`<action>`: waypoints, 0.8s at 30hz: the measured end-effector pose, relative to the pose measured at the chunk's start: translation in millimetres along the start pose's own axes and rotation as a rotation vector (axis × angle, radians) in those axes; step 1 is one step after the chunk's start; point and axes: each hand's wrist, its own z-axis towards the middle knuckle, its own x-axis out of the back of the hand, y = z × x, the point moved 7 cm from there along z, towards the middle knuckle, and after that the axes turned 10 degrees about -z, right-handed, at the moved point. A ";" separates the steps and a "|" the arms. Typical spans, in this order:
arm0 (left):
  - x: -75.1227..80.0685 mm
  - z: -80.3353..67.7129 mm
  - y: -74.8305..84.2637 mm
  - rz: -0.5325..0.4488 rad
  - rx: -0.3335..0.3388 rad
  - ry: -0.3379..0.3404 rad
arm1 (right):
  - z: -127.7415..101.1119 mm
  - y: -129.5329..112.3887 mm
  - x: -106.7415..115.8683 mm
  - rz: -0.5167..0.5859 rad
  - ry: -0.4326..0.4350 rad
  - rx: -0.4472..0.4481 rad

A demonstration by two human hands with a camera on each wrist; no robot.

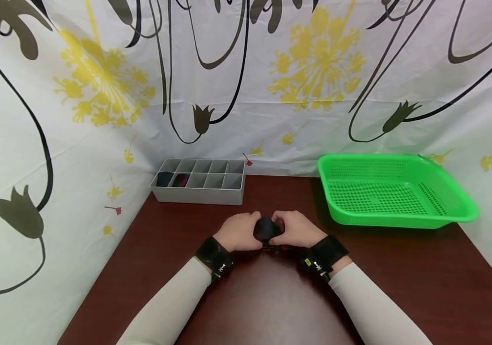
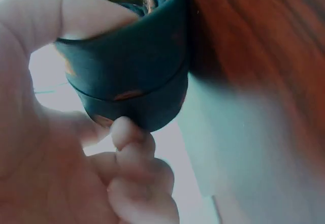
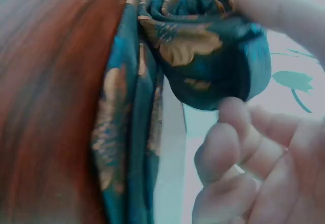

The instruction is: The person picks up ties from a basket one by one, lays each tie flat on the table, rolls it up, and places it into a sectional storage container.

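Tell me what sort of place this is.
Probably a staged tabletop workspace, not a lived-in room: a flowered curtain walls off a brown table, where a grey divided box and a green basket sit. Both hands hold a rolled teal cloth.

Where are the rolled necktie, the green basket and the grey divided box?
rolled necktie [image 3: 203,56], right wrist view, on the coiled end of the roll.
green basket [image 1: 461,213], head view, on its front right rim.
grey divided box [image 1: 198,195], head view, on its front wall.
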 end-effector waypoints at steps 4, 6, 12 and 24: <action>-2.0 1.8 0.8 -0.072 -0.003 -0.015 | -0.5 10.5 -4.1 -0.024 -0.046 -0.045; -2.7 2.2 1.3 -0.067 -0.013 -0.008 | -1.0 13.3 -4.7 -0.028 -0.053 -0.040; 1.1 -0.9 1.0 0.051 -0.006 0.030 | -0.3 2.3 -3.2 0.021 -0.024 0.044; 0.4 -1.6 2.3 -0.069 -0.009 -0.016 | 0.5 5.9 -5.0 -0.018 -0.036 0.019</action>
